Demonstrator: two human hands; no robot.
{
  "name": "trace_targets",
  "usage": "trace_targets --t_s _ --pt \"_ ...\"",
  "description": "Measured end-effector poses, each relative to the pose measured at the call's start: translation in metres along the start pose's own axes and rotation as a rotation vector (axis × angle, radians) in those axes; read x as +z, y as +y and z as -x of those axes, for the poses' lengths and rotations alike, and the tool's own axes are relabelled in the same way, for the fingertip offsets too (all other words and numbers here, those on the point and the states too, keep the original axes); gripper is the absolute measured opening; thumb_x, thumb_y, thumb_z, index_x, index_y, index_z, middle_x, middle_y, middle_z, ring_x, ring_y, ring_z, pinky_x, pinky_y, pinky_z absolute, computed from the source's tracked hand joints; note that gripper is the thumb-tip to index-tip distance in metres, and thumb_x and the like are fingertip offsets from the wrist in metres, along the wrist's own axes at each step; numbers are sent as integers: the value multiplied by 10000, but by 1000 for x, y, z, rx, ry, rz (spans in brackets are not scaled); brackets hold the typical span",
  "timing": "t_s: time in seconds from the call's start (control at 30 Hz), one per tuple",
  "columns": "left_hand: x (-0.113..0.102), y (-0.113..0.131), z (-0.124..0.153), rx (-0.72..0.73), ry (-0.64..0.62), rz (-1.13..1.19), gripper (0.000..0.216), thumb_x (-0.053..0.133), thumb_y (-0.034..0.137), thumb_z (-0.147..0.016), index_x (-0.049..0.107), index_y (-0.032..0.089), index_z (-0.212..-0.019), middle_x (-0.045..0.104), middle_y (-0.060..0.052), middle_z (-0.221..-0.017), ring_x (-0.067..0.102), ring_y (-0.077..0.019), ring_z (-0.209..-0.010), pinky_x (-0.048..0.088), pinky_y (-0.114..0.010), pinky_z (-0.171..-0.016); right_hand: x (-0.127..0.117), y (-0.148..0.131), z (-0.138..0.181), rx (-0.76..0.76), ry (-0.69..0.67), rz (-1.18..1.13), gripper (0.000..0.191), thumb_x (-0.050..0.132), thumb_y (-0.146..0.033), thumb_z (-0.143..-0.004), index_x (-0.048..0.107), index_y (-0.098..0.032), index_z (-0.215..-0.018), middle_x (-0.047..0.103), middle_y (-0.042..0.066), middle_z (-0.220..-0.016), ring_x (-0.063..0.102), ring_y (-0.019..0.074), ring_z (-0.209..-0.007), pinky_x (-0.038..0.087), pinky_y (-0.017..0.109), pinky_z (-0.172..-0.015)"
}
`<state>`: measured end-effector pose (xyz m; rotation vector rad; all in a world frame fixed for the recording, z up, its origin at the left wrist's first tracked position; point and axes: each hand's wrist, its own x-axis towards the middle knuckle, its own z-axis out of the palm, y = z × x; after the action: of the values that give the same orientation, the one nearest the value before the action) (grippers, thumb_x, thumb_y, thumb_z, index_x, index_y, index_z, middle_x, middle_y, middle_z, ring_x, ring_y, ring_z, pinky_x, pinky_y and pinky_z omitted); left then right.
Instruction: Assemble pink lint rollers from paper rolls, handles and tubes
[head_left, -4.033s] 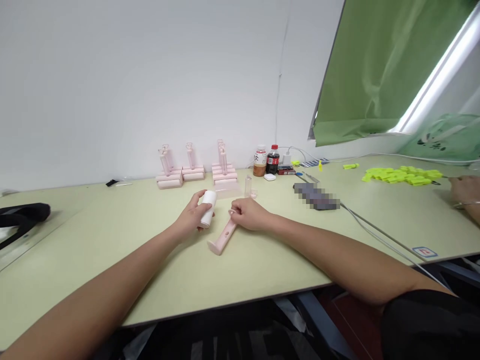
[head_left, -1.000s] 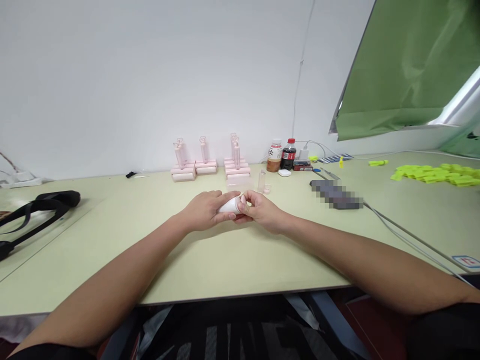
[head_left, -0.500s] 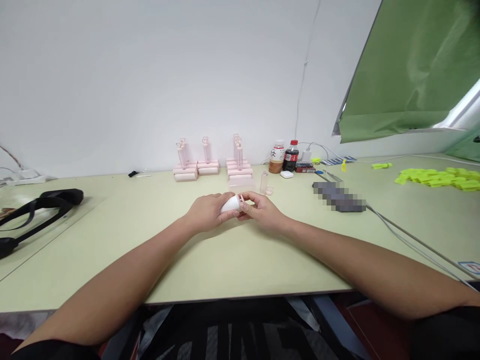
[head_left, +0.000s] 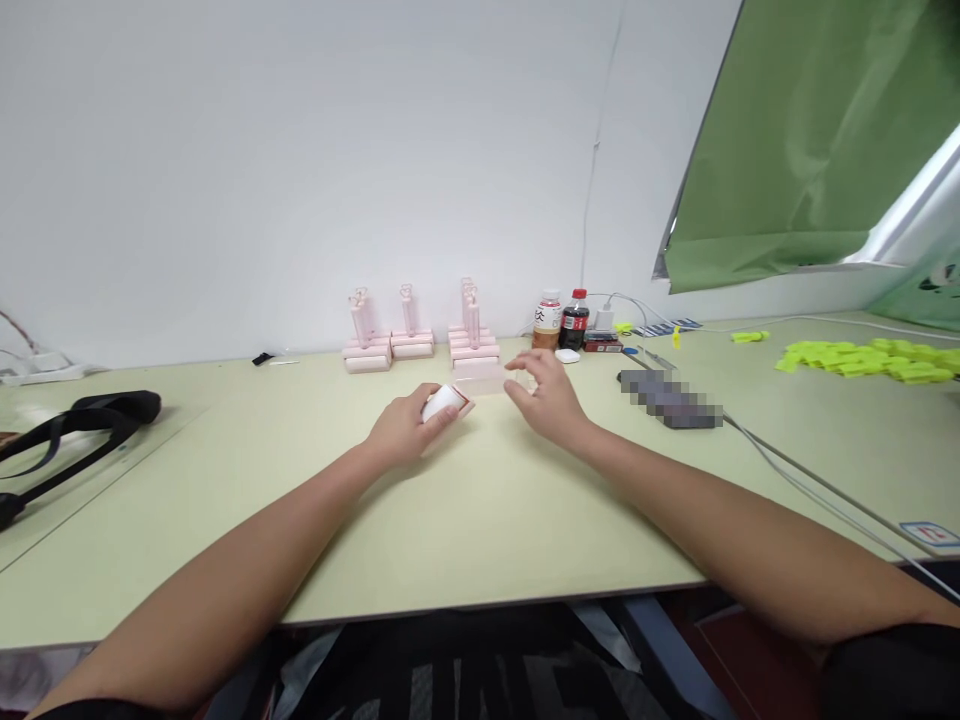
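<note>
My left hand (head_left: pixel 405 428) is wrapped round a white paper roll (head_left: pixel 441 403), like a lint roller's refill, which lies tilted with a reddish-pink edge at its right end. My right hand (head_left: pixel 553 400) is apart from the roll, thumb and fingers spread. Small translucent pink parts stand just behind that hand and are mostly hidden; whether the fingers touch them is unclear. Between the hands and a little farther back lies a clear pinkish cover (head_left: pixel 480 382). Pink lint rollers with upright handles (head_left: pixel 367 356) stand in groups beyond it.
A brown-filled bottle (head_left: pixel 547 322), a cola bottle (head_left: pixel 575 322) and a white case (head_left: pixel 567 356) stand at the back. To the right lie a blurred-out dark object (head_left: pixel 670 400), cables and yellow-green pieces (head_left: pixel 862 362). A black strap (head_left: pixel 97 425) lies left.
My right hand has let go of the roll's end and moved right and away from me, its fingers now spread. My left hand keeps the roll, shifted slightly left.
</note>
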<state>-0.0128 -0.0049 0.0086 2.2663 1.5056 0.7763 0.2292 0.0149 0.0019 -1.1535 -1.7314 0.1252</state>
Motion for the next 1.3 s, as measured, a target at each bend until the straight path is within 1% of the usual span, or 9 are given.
trace_targets --t_s 0.07,0.17,0.3,0.53,0.63,0.73,0.93,1.07,1.3 --pt "0 -3 -1 -38 33 61 572 417 673 -859 525 238 -1213 667 -42 -913 607 -222 -733 391 -292 -614 -5 12 -7 46 42 146 285 592 -285 -785 696 -218 -1041 491 131 -1275 415 344 -1250 334 541 -1041" --pt "1 -5 -3 -72 71 173 538 443 650 -857 528 240 -1195 656 -42 -974 602 -221 -810 406 -294 -661 -5 28 -12 164 -100 262 391 592 -303 -792 683 -255 -1170 405 134 -1414 321 389 -1334 295 569 -1057" --pt "4 -6 -6 -110 100 353 496 447 619 -866 526 228 -1160 626 -35 -975 573 -204 -828 415 -286 -686 4 36 -10 232 -280 321 506 596 -321 -798 610 -276 -1302 413 132 -1448 355 391 -1322 309 548 -1058" --pt "3 -2 -8 -236 63 626 365 477 559 -858 526 229 -1007 529 14 -782 472 -145 -633 380 -249 -566 12 39 -9 179 -327 364 609 576 -344 -817 495 -210 -1405 433 152 -1445 358 361 -1326 288 526 -1081" --pt "1 -2 -10 -305 98 745 366 511 561 -838 531 225 -980 538 7 -777 483 -145 -628 378 -247 -545 11 34 -7 86 -238 241 467 539 -311 -850 590 -201 -1301 516 138 -1310 427 311 -1265 317 483 -1078" --pt "-2 -2 -11 -355 119 919 392 518 556 -836 545 215 -1026 604 -25 -846 549 -165 -688 413 -258 -569 10 20 -1 -136 -150 36 319 492 -243 -880 656 -232 -1154 542 101 -1132 533 254 -1099 410 449 -999" --pt "-7 -1 -11 -349 59 1149 436 611 550 -772 588 187 -1013 663 -48 -869 581 -168 -693 440 -279 -603 8 -16 20 -478 -259 -273 313 441 -181 -911 642 -285 -1127 503 84 -1084 551 187 -854 506 371 -759" --pt "-7 -1 -9 -258 -21 1187 363 703 463 -705 568 184 -894 613 -6 -785 526 -128 -612 417 -270 -578 8 -20 25 -524 -342 -273 392 421 -179 -925 590 -311 -1252 522 80 -1117 554 166 -830 499 326 -713" --pt "-6 4 -6 -247 -56 1085 418 699 489 -681 512 197 -915 538 20 -696 485 -131 -579 352 -255 -536 6 -18 23 -522 -376 -227 433 477 -177 -895 567 -286 -1304 590 66 -1060 507 115 -643 471 273 -621"
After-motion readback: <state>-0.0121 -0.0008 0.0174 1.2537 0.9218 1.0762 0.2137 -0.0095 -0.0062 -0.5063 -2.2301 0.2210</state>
